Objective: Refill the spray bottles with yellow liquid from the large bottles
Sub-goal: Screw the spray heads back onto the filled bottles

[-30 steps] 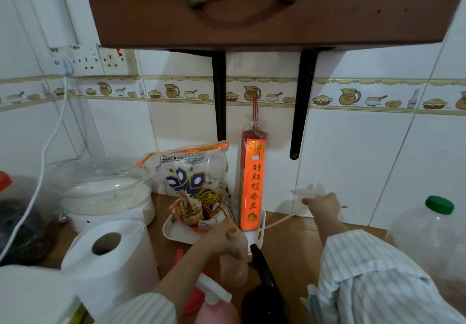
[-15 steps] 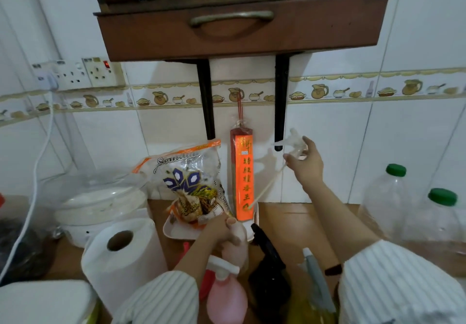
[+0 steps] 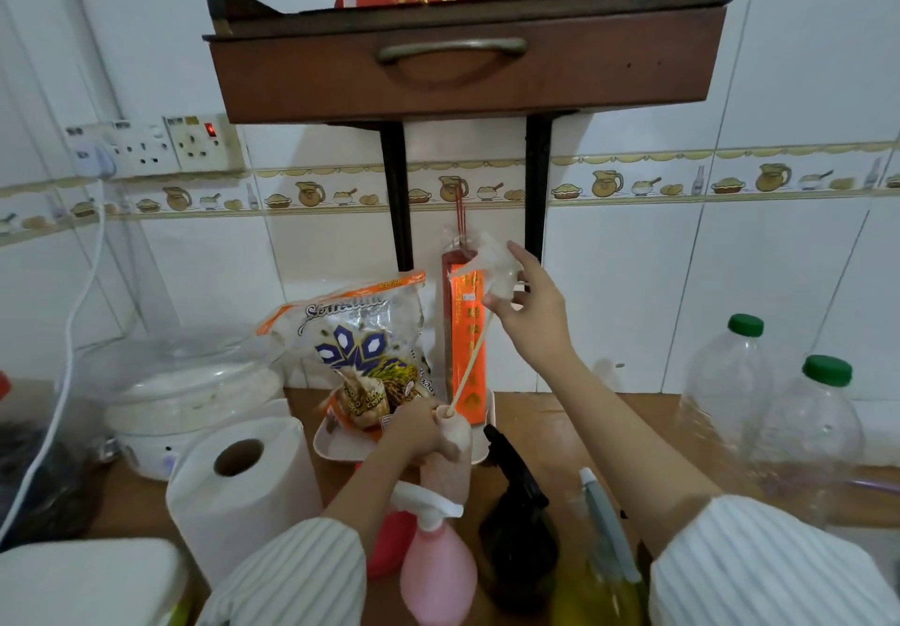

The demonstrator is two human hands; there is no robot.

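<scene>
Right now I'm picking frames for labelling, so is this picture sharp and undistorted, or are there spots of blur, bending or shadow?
Head view: the wide lens bows the tile border and wall lines; the spray head in the right hand is smeared; the two large bottles look soft; light is even, with a faint shadow under the wooden drawer.

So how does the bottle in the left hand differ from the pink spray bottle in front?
The held bottle has its neck open, its spray head lifted out in the right hand, dip tube tip still at the mouth; the pink spray bottle has its white trigger head on. The left hand grips the first; the pink one stands untouched. The held one looks paler. Both stand upright on the counter.
</scene>
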